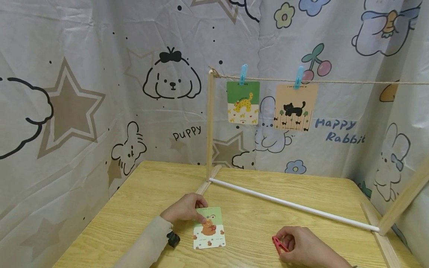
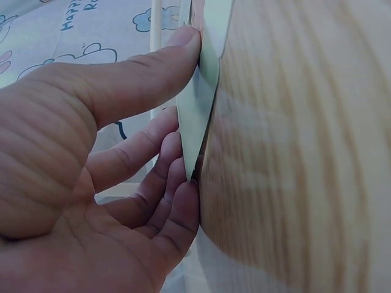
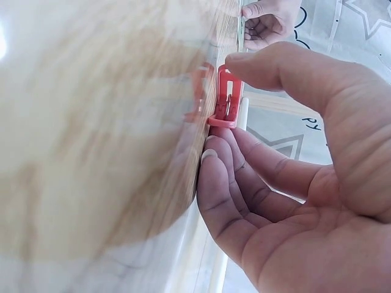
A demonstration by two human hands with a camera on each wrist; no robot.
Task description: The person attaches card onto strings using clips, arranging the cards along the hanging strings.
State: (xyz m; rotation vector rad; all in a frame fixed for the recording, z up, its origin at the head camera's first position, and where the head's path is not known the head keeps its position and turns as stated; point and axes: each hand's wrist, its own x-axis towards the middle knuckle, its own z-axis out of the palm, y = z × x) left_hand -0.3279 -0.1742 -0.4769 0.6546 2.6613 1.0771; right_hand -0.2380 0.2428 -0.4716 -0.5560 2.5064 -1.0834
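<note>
A green and white card (image 1: 209, 238) with a brown bear picture is at the near left of the table. My left hand (image 1: 186, 210) pinches its far left part, the thumb on the picture side; in the left wrist view the fingers curl at the edge of the card (image 2: 198, 113), which stands slightly off the wood there. Near the front right, my right hand (image 1: 303, 245) holds a red clothespin (image 1: 279, 245) between thumb and fingers. The right wrist view shows the clothespin (image 3: 227, 101) low at the tabletop, with its wire spring visible.
A twine line (image 1: 352, 82) runs from a wooden post (image 1: 210, 126). Blue clothespins hold a green leopard card (image 1: 243, 111) and an orange black-cat card (image 1: 296, 95) on it. A white rod (image 1: 295, 203) crosses low over the table (image 1: 140, 193). A slanting wooden post (image 1: 407, 197) stands right.
</note>
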